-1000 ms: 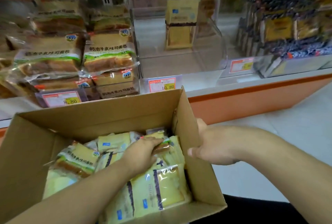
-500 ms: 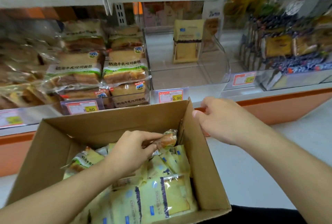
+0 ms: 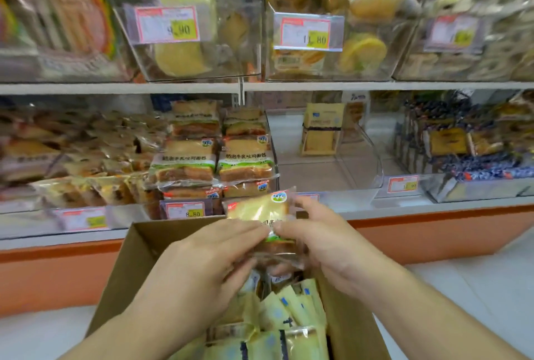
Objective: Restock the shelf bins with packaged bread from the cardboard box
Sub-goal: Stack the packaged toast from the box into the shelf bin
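A clear-wrapped toast bread pack (image 3: 261, 209) with a green band is held above the open cardboard box (image 3: 135, 250). My left hand (image 3: 202, 261) grips its left side and my right hand (image 3: 323, 241) grips its right side, thumbs on top. Inside the box lie several yellow bread packs (image 3: 289, 319). Straight ahead, the lower-shelf bin (image 3: 219, 157) holds stacked packs of the same green-band toast. To its right a clear bin (image 3: 358, 169) holds just one yellow pack (image 3: 322, 128) standing at the back.
Price tags (image 3: 185, 211) line the lower shelf edge. More filled bins sit left and right of the two middle ones. An upper shelf (image 3: 260, 86) carries clear bins of round breads. An orange base panel (image 3: 433, 232) runs below, with pale floor on both sides of the box.
My left hand lifted a toast pack out of the box. My right hand left the box's edge and took hold of the pack too. The view tilted up toward the shelves.
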The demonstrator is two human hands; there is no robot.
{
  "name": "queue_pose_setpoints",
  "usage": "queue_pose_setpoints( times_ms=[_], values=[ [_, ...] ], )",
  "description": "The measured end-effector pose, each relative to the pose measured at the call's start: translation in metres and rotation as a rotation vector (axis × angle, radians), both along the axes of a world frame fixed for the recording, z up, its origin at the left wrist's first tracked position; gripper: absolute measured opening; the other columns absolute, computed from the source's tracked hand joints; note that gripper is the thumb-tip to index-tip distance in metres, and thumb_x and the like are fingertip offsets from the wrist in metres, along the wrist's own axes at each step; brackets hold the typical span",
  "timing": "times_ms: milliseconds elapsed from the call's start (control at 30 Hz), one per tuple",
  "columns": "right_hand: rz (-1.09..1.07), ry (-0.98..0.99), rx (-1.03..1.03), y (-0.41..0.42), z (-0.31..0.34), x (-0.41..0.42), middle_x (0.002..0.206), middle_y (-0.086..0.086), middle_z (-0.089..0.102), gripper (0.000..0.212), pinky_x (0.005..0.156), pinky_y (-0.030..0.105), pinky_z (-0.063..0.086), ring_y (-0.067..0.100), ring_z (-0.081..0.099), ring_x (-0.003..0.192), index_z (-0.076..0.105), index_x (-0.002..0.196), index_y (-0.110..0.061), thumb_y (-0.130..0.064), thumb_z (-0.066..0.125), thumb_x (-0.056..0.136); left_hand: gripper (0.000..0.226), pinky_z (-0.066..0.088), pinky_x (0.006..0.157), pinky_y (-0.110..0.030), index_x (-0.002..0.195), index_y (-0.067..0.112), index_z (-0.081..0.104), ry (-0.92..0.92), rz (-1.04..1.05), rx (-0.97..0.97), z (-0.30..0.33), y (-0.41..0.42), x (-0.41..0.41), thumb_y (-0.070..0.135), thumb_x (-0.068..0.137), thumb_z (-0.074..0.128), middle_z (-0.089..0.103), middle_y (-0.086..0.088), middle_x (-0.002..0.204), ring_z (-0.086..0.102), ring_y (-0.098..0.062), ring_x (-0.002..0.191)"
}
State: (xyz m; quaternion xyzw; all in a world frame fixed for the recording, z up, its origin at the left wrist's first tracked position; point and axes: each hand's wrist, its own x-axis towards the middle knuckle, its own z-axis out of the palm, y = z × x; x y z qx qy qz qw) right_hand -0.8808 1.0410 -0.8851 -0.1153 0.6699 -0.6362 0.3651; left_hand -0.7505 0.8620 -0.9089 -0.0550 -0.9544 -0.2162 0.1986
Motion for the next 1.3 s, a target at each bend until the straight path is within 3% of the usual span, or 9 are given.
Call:
queue_pose_setpoints(
  times_ms=[133,233,367,600,800,900,1000,1100,1300],
  values=[
    [-0.046,0.049,-0.046,-0.01,0.008,-0.004,0.106,0.015,0.08,0.052,0.06,0.04,0.064,0.033,0.08,0.083,0.057,0.135,-0.03,0.003,0.067,0.097,0.057,0.027,0.111,-0.005,0.142,0.053,0.05,-0.006,0.195,0.201,0.017,-0.012,-0.001,0.063,0.088,0.063,0.034,0.04,0.151,0.031,0.019,0.14],
    [-0.039,0.014,-0.128,-0.02,0.011,-0.006,0.113,0.015,0.079,0.058,0.061,0.037,0.063,0.033,0.079,0.094,0.058,0.139,-0.033,0.006,0.066,0.097,0.064,0.046,0.108,-0.026,0.143,0.06,0.042,-0.036,0.262,0.421,0.021,-0.025,-0.006,0.058,0.085,0.069,0.04,0.039,0.142,0.045,0.008,0.135],
    [-0.037,0.061,-0.112,-0.039,0.007,-0.008,0.121,0.006,0.078,0.056,0.076,0.036,0.062,0.026,0.078,0.105,0.058,0.141,-0.037,0.001,0.064,0.101,0.07,0.062,0.082,-0.032,0.135,0.063,0.047,-0.197,0.24,0.773,0.024,-0.039,-0.013,0.027,0.087,0.082,0.071,0.024,0.119,0.075,-0.007,0.097],
    [-0.024,0.579,0.089,-0.06,0.008,-0.03,0.131,-0.034,0.049,0.09,0.101,0.032,0.058,0.0,0.063,0.118,0.03,0.147,-0.056,-0.019,0.086,0.087,0.065,0.062,0.085,-0.031,0.135,0.053,0.046,-0.044,0.343,0.659,0.03,-0.064,-0.049,0.039,0.083,0.083,0.059,0.044,0.116,0.069,0.007,0.1],
    [-0.026,0.855,0.18,-0.082,0.009,-0.084,0.147,-0.019,0.051,0.083,0.104,0.018,0.048,-0.006,0.054,0.128,0.04,0.155,-0.048,-0.021,0.082,0.089,0.056,0.048,0.072,-0.01,0.14,0.041,0.042,-0.01,0.364,0.441,0.049,-0.079,-0.108,0.046,0.093,0.072,0.054,0.035,0.105,0.058,0.011,0.095],
    [-0.098,0.965,0.272,-0.098,0.011,-0.118,0.142,-0.018,0.056,0.073,0.095,0.006,0.044,-0.001,0.055,0.123,0.044,0.157,-0.042,-0.028,0.078,0.094,0.036,0.053,0.085,-0.029,0.125,0.037,0.043,-0.096,0.369,0.281,0.058,-0.087,-0.139,0.052,0.097,0.062,0.058,0.017,0.111,0.06,-0.012,0.106],
    [-0.146,1.016,0.303,-0.118,0.004,-0.147,0.14,-0.011,0.063,0.069,0.104,0.026,0.051,0.012,0.061,0.125,0.047,0.155,-0.038,-0.032,0.078,0.094,0.04,0.028,0.12,-0.052,0.134,0.037,0.041,-0.187,0.421,0.094,0.06,-0.102,-0.17,0.055,0.1,0.052,0.059,0.003,0.131,0.041,-0.03,0.14],
    [-0.153,1.005,0.323,-0.138,0.0,-0.169,0.144,-0.012,0.061,0.069,0.105,0.023,0.046,0.012,0.058,0.13,0.048,0.154,-0.037,-0.04,0.079,0.092,0.058,0.007,0.125,-0.047,0.156,0.037,0.03,-0.2,0.441,-0.006,0.058,-0.118,-0.193,0.055,0.102,0.045,0.042,0.001,0.16,0.019,-0.025,0.153],
    [-0.018,0.995,0.492,-0.158,-0.006,-0.189,0.14,-0.012,0.063,0.065,0.1,0.03,0.05,0.02,0.06,0.126,0.041,0.155,-0.044,-0.046,0.065,0.095,0.069,0.009,0.126,-0.05,0.161,0.037,0.024,-0.233,0.491,-0.098,0.035,-0.143,-0.218,0.066,0.1,0.036,0.021,0.001,0.171,0.012,-0.029,0.157]
  ],
)
